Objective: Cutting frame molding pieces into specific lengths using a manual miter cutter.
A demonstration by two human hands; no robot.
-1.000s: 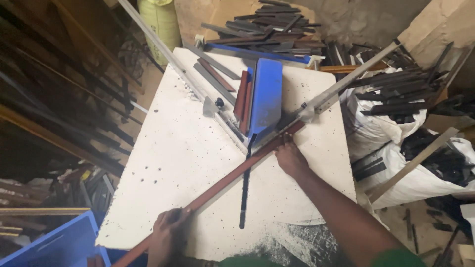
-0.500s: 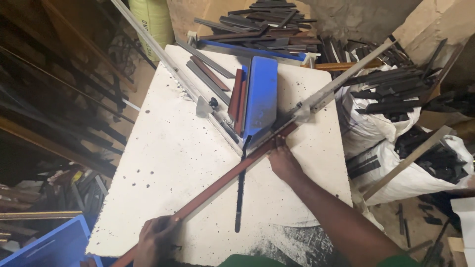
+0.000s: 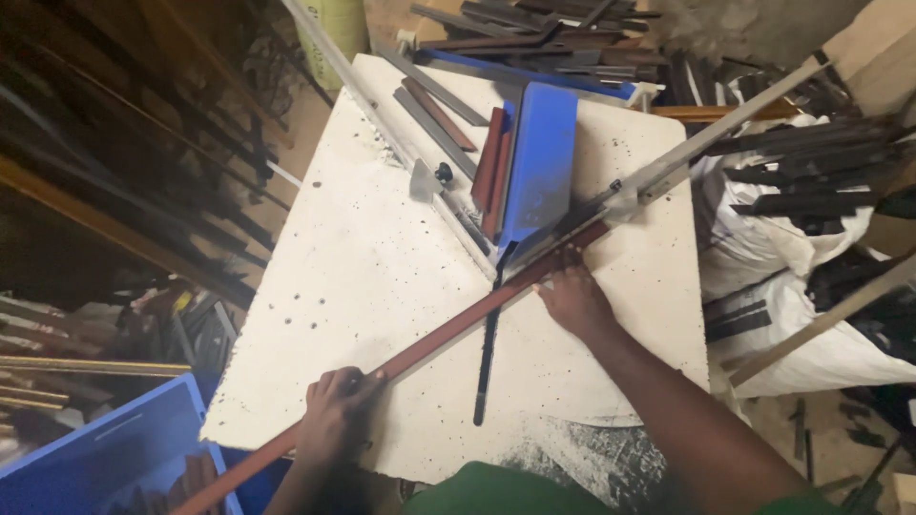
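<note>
A long reddish-brown wooden strip (image 3: 448,334) lies diagonally across the white speckled table (image 3: 372,277). My left hand (image 3: 336,410) grips its near end at the table's front edge. My right hand (image 3: 574,298) presses flat on the strip near the middle of the table, just below a blue cutter block (image 3: 539,172). The strip's far end runs along a grey metal fence rail (image 3: 706,143). A thin black bar (image 3: 489,348) passes under the strip.
Short brown and grey strips (image 3: 448,119) lie beside the blue block. A second grey rail (image 3: 382,124) runs along the table's left. White sacks of dark offcuts (image 3: 792,219) stand to the right. A blue crate (image 3: 105,458) sits at bottom left. Long mouldings (image 3: 114,172) lean at left.
The view has shifted slightly. My right hand has slid a little along the strip toward the blue block. My left hand keeps its grip on the near end.
</note>
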